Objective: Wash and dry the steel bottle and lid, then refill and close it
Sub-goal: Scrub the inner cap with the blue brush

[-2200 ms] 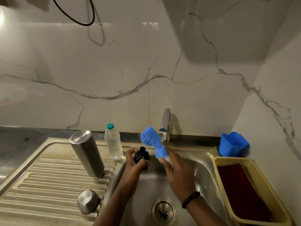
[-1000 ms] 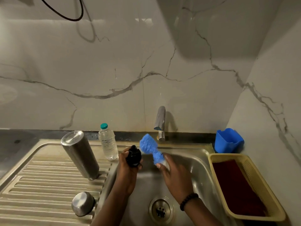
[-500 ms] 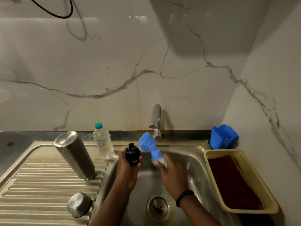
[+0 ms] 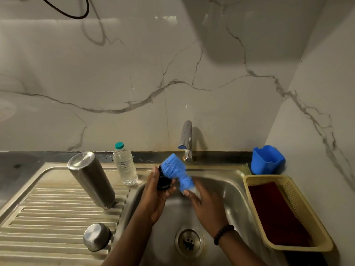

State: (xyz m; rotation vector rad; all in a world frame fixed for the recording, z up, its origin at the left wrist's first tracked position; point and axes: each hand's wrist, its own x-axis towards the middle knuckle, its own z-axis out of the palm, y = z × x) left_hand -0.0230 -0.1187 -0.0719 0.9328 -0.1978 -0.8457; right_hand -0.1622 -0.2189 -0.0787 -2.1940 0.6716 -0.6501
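At the lower left of the frame a small steel cap (image 4: 97, 237) sits dome-up on the ribbed draining board (image 4: 38, 217). Above it the steel bottle (image 4: 91, 179) stands inverted and leaning, mouth down on the ribs, with a clear plastic water bottle (image 4: 124, 164) just beside it toward the wall.

In the centre, over the sink (image 4: 226, 189), the left hand (image 4: 155, 196) curls its fingers and thumb round the black lid (image 4: 163, 181), holding it up in front of the tap (image 4: 187, 141). The right hand (image 4: 207, 206) grips the handle of the blue brush (image 4: 173, 168); its fingers are blurred, yet clearly wrapped round the handle. The bristle head presses against the lid's upper side.

To scrub well, I judge the lid should be turned a little in the left hand between strokes so the bristles reach the threads and any groove, with the work kept low over the basin to contain splashes. No water shows at the tap, so a rinse looks due afterwards.

At the right, a yellow basket (image 4: 249, 181) holding a dark red cloth (image 4: 276, 212) rests against the sink's edge, and a blue holder (image 4: 268, 160) stands in the corner behind it. The wall is glossy white marble with grey veins; the light is dim.
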